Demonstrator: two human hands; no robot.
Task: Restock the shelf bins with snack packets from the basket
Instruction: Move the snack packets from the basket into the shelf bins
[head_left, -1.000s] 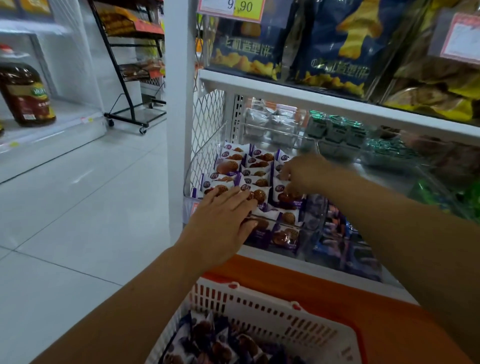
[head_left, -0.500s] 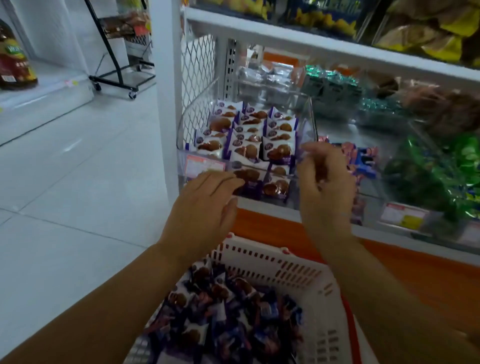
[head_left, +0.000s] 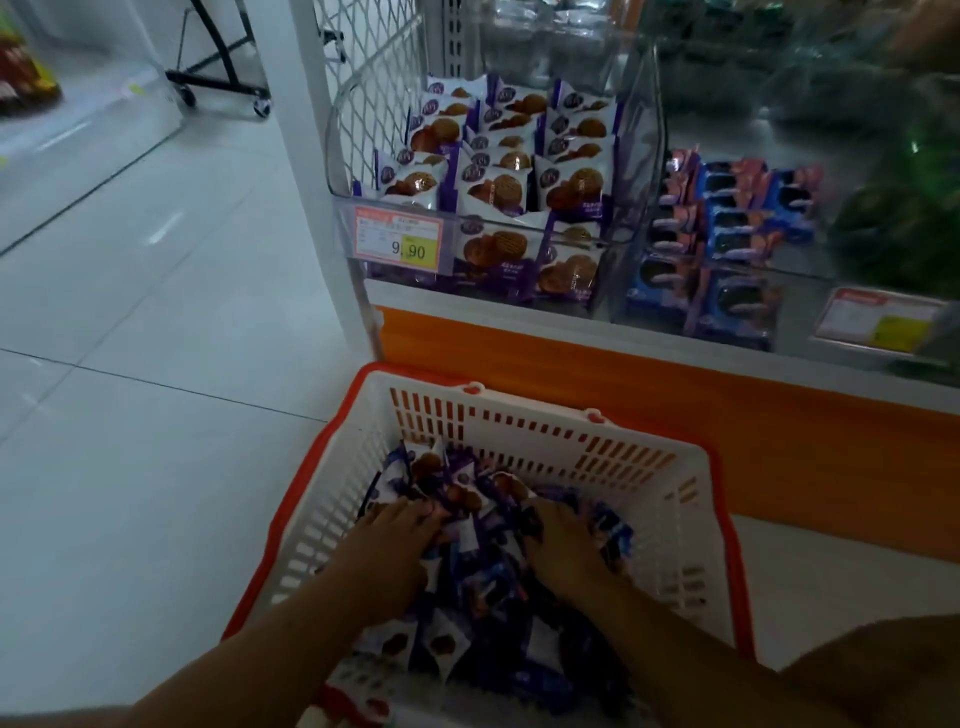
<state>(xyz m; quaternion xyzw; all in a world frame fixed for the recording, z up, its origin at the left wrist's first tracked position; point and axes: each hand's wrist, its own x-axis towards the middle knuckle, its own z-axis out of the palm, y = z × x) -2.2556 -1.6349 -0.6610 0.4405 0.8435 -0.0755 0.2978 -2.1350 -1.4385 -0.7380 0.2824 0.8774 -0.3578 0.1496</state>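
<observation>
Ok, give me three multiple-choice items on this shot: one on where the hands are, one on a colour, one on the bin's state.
1. The left hand and right hand are: A. in the white slotted plastic basket; B. on the black wheeled rack; C. on the floor.
2. The basket's rim is: A. blue; B. orange-red; C. green.
3. The clear plastic shelf bin is: A. empty; B. tipped over; C. holding rows of purple-and-white biscuit packets.
Key: A, both hands reach inside it; B, orange-red edges the white walls; C, packets stand in rows.
</observation>
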